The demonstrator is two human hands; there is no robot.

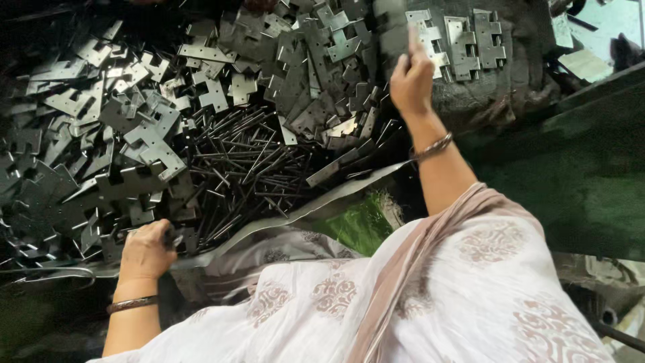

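My left hand (pixel 146 250) rests low at the near edge of a heap of flat grey metal hinge plates (pixel 127 141), its fingers curled around a dark metal piece (pixel 173 238). My right hand (pixel 411 79) reaches up to a row of joined hinge plates (pixel 463 42) laid on a dark cloth-covered block (pixel 484 94), with the fingers closed on the leftmost plate (pixel 393 30). A pile of thin dark metal pins (pixel 248 165) lies between the hands. Each wrist wears a metal bangle.
A long bent metal strip (pixel 316 202) edges the pile toward me. Green material (pixel 359 225) shows under it. A dark green surface (pixel 578 168) runs along the right. My lap is covered by pale patterned cloth (pixel 430 289).
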